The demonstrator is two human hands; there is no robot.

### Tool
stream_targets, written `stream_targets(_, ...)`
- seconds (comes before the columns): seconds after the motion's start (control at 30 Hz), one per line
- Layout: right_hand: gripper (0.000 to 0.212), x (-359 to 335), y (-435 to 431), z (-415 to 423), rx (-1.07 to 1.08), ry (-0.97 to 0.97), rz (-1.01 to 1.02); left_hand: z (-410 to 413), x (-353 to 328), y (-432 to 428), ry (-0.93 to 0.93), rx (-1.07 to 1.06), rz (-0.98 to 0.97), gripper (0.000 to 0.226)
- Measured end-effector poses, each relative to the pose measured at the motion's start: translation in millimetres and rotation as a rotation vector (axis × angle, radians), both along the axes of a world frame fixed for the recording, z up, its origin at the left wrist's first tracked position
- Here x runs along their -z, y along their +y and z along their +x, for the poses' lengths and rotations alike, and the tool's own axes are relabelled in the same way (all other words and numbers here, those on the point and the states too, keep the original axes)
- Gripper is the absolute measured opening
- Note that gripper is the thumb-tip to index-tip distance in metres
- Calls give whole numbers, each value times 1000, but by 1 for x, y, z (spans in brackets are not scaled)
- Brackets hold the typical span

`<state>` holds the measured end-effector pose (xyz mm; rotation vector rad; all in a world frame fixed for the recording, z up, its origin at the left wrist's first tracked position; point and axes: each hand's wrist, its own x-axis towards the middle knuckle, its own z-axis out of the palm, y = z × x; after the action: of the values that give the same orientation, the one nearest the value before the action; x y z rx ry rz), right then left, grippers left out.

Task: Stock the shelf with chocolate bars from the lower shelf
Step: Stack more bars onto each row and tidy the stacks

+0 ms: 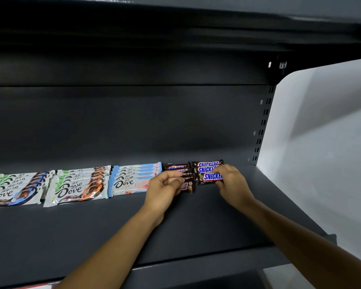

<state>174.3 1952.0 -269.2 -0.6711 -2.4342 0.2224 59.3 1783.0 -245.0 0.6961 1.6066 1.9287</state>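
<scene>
- Both hands are busy at the right end of the row. The left hand [165,184] has its fingers curled round a brown-wrapped Snickers bar [189,187] at the front of the left pile. The right hand [230,180] pinches the right end of the front bar [211,177] in the pile next to it.
- These chocolate bars lie flat toward the back of the dark grey metal shelf [92,226]. They form two small piles side by side, with the blue lettering facing up.
- Just beside them on the left is a stack of pale blue-and-white Dove bars [133,180], and further left lie white Dove bars with orange ends [77,190].
- Each bar is probably light and fairly stiff along its length. The glossy wrapper looks slick, so stacked bars may slide off one another when nudged.
- The crimped foil ends are thin and floppy, so they make a poor handle. A firmer hold would be across the long sides near the middle, thumb in front and fingers behind.
- Pressure should stay gentle, since a hard squeeze could dent or crack the chocolate inside.
- The lower shelf that supplies the bars is not visible, so what remains there cannot be told.
</scene>
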Motion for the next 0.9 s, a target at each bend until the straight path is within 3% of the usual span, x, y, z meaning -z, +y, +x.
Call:
stream_targets(0.43, 32, 8, 19, -23, 54, -7, -18, -12, 9, 0, 142, -24, -45, 24)
stream_targets(0.63, 38, 10, 21, -21, 28, 18, -22, -16, 17, -1, 640, -168, -203, 22)
stream_targets(0.9, 36, 13, 20, -23, 50, -2, 70, -16, 24, -3, 898, -149, -255, 18)
